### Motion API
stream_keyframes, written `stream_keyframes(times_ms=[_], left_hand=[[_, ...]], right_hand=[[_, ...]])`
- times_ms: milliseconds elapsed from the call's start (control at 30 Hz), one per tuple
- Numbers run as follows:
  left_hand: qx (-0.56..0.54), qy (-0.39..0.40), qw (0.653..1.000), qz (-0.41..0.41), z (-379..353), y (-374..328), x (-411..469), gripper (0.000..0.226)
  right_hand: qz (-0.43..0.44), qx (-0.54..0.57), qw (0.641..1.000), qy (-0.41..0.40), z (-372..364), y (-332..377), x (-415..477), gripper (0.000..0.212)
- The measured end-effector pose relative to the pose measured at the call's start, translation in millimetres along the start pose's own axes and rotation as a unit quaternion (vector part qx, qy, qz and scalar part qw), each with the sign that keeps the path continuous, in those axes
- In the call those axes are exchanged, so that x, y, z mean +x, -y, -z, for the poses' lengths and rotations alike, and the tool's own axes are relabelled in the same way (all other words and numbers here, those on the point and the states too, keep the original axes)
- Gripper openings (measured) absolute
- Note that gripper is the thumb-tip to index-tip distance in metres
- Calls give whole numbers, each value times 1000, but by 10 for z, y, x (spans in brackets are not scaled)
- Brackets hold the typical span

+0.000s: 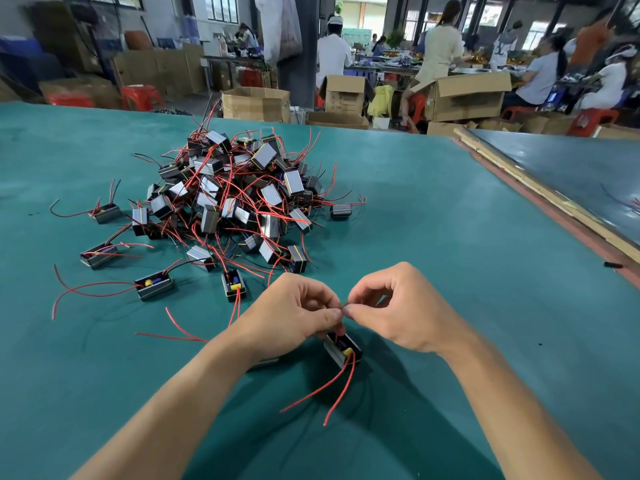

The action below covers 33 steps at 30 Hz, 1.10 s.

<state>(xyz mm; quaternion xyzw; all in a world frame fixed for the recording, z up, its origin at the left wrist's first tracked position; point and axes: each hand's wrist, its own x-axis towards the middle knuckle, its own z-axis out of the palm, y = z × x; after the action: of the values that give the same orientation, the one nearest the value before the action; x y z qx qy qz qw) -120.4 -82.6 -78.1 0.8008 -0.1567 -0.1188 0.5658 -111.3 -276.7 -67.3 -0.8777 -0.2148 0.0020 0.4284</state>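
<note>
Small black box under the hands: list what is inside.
Inside the small black box: a yellow component and red wires leaving the near end; the left hand covers the far end.

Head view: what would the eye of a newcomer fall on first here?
First, the big pile of small black boxes with tangled red wires, on the green table at middle left. Then, near the front, the left hand and the right hand meet, their fingers pinching what seems a thin wire just above one open box with two red leads.
</note>
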Motion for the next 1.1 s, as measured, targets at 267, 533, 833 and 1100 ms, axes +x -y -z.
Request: stream_keyframes(times_ms=[267, 533, 833, 1100], left_hand=[[101, -77, 990, -59, -110, 44, 8, 14], [74, -75, 994, -32, -78, 55, 25, 17], [36, -83, 996, -18, -77, 12, 16, 14], [203, -115, 967, -100, -126, 67, 9, 11]], right_hand=[[-161, 104, 981, -28, -151, 9, 71, 25], [-27, 33, 998, -36, -71, 12, 32, 16], [-28, -21, 999, -19, -38, 6, 21, 24], [-107, -14, 994, 28, -55, 35, 25, 30]])
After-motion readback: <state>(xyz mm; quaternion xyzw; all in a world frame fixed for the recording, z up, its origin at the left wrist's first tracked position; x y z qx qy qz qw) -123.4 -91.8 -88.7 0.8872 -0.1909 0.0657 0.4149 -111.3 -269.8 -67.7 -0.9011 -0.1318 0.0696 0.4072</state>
